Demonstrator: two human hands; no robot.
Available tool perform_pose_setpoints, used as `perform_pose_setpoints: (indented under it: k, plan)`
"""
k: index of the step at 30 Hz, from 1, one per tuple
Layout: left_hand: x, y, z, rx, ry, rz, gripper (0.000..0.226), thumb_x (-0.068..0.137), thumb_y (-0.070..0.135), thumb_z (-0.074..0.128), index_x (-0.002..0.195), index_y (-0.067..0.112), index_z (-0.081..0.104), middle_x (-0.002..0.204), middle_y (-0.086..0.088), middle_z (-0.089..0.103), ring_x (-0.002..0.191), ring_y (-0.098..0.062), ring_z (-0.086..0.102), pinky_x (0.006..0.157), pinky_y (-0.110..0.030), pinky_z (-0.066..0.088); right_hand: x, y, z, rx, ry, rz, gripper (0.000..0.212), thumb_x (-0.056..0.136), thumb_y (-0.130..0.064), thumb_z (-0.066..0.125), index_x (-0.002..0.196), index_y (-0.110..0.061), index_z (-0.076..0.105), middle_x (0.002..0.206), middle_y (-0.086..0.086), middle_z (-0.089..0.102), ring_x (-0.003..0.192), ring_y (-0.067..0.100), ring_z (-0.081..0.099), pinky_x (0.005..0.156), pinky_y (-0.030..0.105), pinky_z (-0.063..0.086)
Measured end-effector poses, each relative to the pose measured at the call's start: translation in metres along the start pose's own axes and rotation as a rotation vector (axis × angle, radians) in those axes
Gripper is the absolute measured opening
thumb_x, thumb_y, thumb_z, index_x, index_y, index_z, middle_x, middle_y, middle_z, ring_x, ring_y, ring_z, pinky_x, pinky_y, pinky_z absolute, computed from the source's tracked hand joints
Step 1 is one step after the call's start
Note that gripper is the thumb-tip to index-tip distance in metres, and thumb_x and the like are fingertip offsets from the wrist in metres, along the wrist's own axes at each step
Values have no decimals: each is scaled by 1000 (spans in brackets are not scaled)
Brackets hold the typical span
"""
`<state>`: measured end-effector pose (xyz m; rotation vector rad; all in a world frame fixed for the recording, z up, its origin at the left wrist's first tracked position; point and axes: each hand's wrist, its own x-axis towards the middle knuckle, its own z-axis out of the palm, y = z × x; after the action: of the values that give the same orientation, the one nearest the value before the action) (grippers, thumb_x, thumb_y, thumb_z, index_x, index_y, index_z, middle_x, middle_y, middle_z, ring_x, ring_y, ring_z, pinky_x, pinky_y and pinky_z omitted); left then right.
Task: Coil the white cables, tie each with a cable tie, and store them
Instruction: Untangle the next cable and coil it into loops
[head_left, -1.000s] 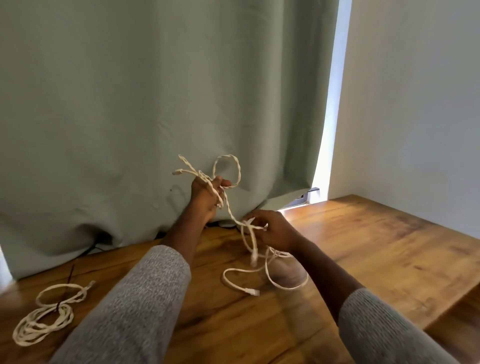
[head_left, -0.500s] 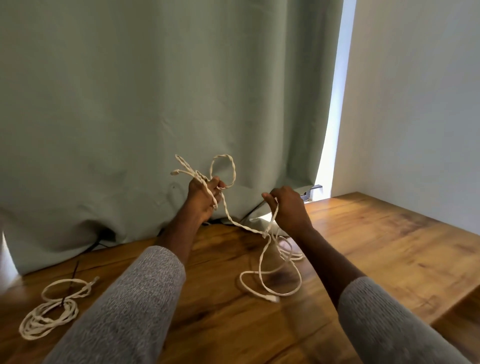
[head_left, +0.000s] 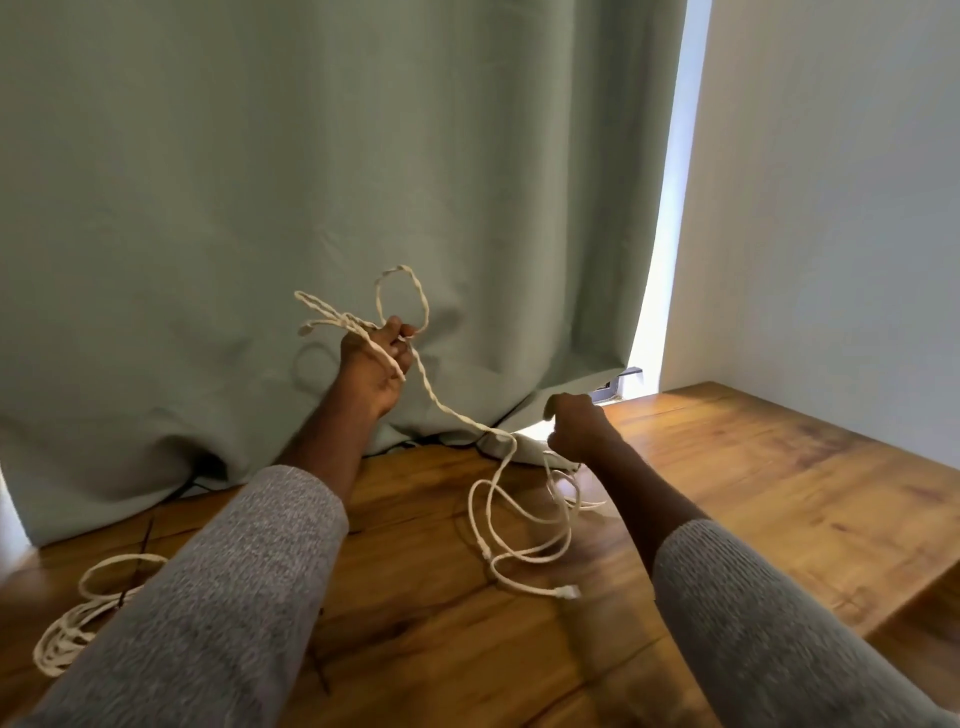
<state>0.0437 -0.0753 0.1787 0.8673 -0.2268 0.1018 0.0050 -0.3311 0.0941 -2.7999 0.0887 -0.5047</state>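
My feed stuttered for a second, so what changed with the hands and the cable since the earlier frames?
The right hand drew up and to the right off the table, pulling cable through its fist, and the slack loops on the table shifted and spread. The left hand kept its grip on the raised loops. The coiled cable at far left lay unmoved.

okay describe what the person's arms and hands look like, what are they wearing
Both arms wear the same long sleeves in a heathered grey knit, the left sleeve and the right sleeve each pushed up so the forearms are bare. The left hand and right hand are bare: no gloves, and no rings, watch or markings visible.
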Motion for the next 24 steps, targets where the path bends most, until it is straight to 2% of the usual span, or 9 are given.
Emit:
perform_pose_setpoints:
  k: [3,5,6,8,10,13,16,21,24]
  plan:
    - [2,4,-8,-16,40,9,27,99,-2,49,74,6,45,53,-4,63,33,-3,36,35,-15,28,-13,-3,-5,274,139,-227,30,72,8,60,91,-10,74,95,9,72,88,25,66,78,42,58]
    - [1,5,-9,-23,54,3,27,99,-2,49,73,6,45,53,-5,63,34,-3,36,35,-15,29,-31,-5,-6,340,17,-337,23,74,4,65,91,-8,76,94,7,72,83,18,63,73,36,56]
    - [1,6,-9,-26,59,0,28,99,-2,50,73,6,45,53,-5,63,34,-3,37,36,-15,29,-41,-5,-6,267,-101,-379,23,75,-5,68,96,-10,77,99,6,72,87,15,61,75,33,53]
    - [2,7,-9,-34,78,7,28,99,-2,51,72,6,45,52,-5,63,34,-3,37,36,-15,30,-57,-1,-2,-37,-296,-434,39,77,-15,69,115,-23,72,116,1,66,104,16,54,88,37,49]
    - [3,9,-10,-27,93,16,28,98,-2,51,72,6,46,51,-4,63,33,-4,38,36,-15,30,-67,8,2,-214,-356,-434,57,79,-17,72,133,-32,60,136,-2,53,124,20,42,101,40,41]
    - [6,16,-13,-30,110,23,26,98,-1,52,73,5,47,52,-5,64,34,-5,39,37,-15,31,-79,20,3,-157,-308,-446,67,79,-22,73,141,-33,49,148,-5,42,133,21,33,108,43,35]
    - [9,21,-17,-36,122,28,25,99,-1,51,75,4,47,52,-5,64,33,-5,40,35,-15,30,-90,32,7,-43,-232,-462,68,73,-26,68,138,-30,49,140,-8,51,126,17,41,104,41,39]
    - [5,21,-14,-27,130,21,21,98,-2,51,79,5,46,52,-6,63,32,-5,41,35,-15,31,-87,40,14,-132,-103,-584,35,84,-20,73,115,-32,62,123,-7,63,104,19,64,91,41,55]
    - [-2,19,-11,-7,131,24,21,97,-3,52,79,6,45,60,-9,62,33,-6,42,35,-15,30,-78,35,13,-277,-100,-672,37,89,-20,72,124,-26,62,126,-1,68,113,24,65,101,40,47]
